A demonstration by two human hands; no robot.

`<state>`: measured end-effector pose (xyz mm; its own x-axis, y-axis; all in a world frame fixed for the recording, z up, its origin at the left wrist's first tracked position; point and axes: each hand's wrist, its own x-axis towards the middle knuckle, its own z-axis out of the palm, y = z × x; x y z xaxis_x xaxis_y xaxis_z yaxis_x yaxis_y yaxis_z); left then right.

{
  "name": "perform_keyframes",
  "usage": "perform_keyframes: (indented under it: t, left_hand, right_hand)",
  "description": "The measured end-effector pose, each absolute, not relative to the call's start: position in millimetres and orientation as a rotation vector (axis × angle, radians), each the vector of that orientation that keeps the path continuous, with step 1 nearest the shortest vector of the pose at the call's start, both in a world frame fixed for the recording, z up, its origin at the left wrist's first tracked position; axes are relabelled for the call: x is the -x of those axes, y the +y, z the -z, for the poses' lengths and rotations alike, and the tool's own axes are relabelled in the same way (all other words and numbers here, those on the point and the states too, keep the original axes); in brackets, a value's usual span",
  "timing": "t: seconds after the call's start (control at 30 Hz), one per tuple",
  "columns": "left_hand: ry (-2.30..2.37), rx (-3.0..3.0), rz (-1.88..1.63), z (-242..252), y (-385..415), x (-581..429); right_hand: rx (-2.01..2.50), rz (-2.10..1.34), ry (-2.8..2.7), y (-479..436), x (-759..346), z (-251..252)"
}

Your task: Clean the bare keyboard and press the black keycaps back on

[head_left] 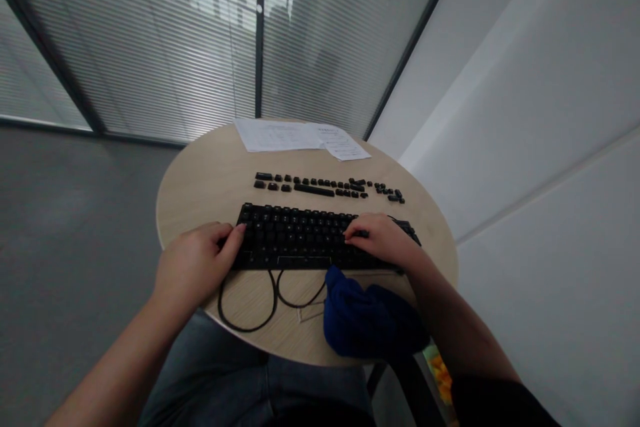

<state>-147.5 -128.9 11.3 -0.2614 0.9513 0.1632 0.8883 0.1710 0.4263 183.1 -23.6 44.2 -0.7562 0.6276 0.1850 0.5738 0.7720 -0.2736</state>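
A black keyboard (300,235) lies on the round wooden table (200,180), its bottom row without keycaps. My left hand (200,260) grips the keyboard's left end, thumb on top. Over the right part of the keys, my right hand (377,237) pinches a small dark piece that looks like a keycap (361,233). Behind the keyboard, loose black keycaps (314,190) lie in rows, with a looser cluster at their right end.
Paper sheets (285,136) lie at the table's far edge. A blue cloth (370,317) sits at the near right. A looped black cable (250,328) and a small wire tool (300,315) are in front of the keyboard. White walls stand at the right.
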Motion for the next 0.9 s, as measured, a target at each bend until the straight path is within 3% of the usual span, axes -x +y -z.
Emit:
perform_keyframes:
  t: [0.9]
  left_hand:
    - [2.261, -1.838, -0.713, -10.2, -130.3, 148.6]
  right_hand:
    - [0.994, -0.33, -2.739, -28.3, -183.2, -46.7]
